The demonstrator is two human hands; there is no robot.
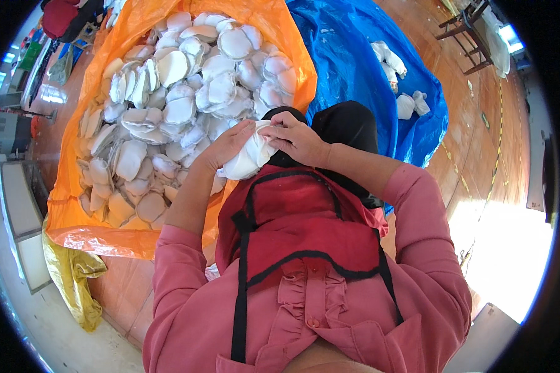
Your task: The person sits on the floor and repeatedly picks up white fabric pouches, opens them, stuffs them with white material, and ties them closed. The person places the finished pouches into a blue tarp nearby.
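Over my lap, a white, soft, rounded cloth pad [249,160] is held between both hands. My left hand [229,147] is closed on its left side, the fingers lying along the upper edge. Closed at the pad's upper right is my right hand [297,140], thumb and fingers pinching the fabric. Just beyond them, a large orange plastic sack [303,62] lies spread wide, heaped with many white oval pads [221,90], several in stacks. The hands partly cover the held pad, so its exact kind is unclear.
To the right of the orange sack, a blue plastic sheet [348,68] holds a few white bundles [389,59]. A wooden stool [470,37] stands far right. On the left are a yellow sack [74,280] and a pale panel [26,217]. The floor [473,143] is reddish tile.
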